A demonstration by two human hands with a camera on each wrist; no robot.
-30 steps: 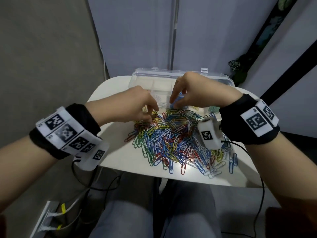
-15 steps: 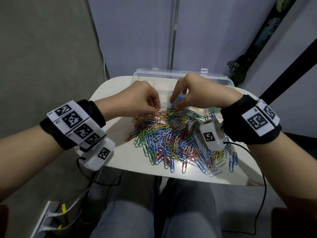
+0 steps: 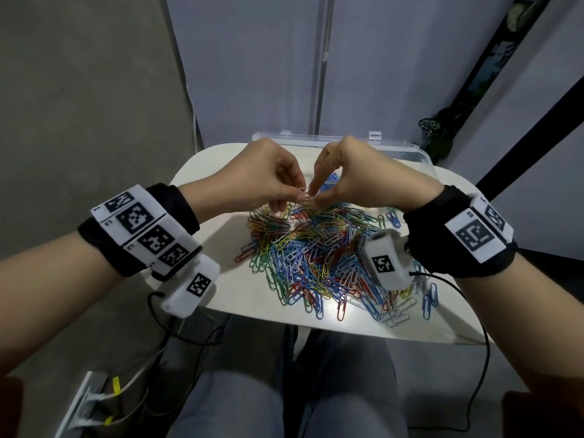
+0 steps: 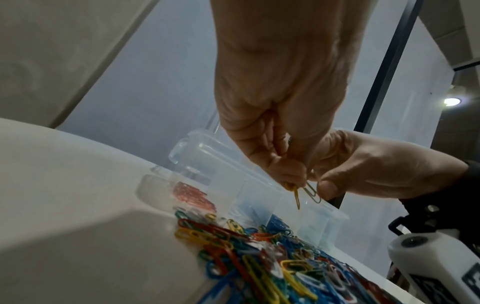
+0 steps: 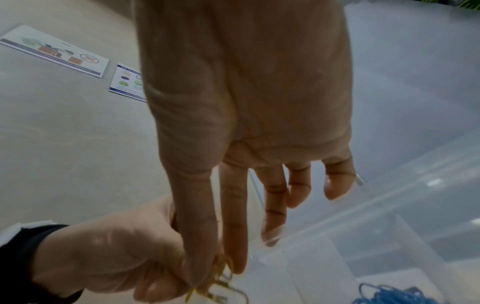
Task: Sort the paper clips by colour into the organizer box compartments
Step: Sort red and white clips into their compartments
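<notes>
Above the mixed paper-clip pile, yellow clips are pinched by the left hand. A pale clip linked to them is pinched by the right hand. The clear organizer box is seen just beyond, on the far side.

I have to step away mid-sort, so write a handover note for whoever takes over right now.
Left hand: pinches yellow clips above the pile.
Right hand: its grip is on a pale clip that seems tangled with them.
Organizer box: open at the table's far edge, with red clips and blue clips in separate compartments.
Left: the mixed pile on the table.
</notes>
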